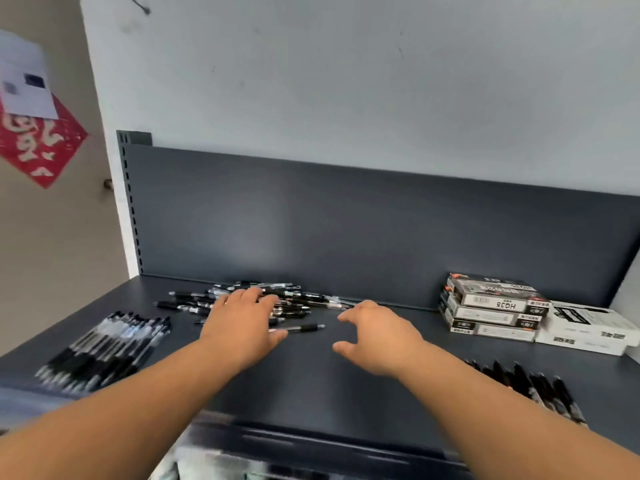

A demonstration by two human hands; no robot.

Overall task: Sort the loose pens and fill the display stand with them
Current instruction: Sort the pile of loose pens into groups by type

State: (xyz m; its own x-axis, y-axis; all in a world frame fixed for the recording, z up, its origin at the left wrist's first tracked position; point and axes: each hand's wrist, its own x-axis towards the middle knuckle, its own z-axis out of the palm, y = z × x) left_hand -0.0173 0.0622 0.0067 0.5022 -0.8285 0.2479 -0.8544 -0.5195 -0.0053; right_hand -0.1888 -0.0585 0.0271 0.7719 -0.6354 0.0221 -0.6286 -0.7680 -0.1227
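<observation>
Head view: the loose pile (301,301) of black pens lies at the back of the shelf (311,382), close to the back panel (346,220). The left hand (242,327) lies over the pile with fingers spread and straight, clamped on nothing. The right hand (377,337) hovers just right of it, fingers loosely curled and apart, holding nothing.

One pen (304,328) lies alone between the hands, just in front of the pile. Its long axis runs left to right, and the tip seems to point right. The pile's pens run mostly the same way, along the panel, though several are skewed.

A sorted row (104,351) lies at the near left, its pens side by side on a diagonal and the tips apparently toward the person. A second row (533,386) lies at the near right, slanting the other way. Boxes (495,306) are stacked at the far right.

The step looks like drawing the next pens out for sorting. It should go best if the flat left hand steadies the pile while the right pinches the lone pen at mid-barrel. That pen should be turned to match its row before it is laid down.

The stand cannot be made out; the bottom edge is blurred.
</observation>
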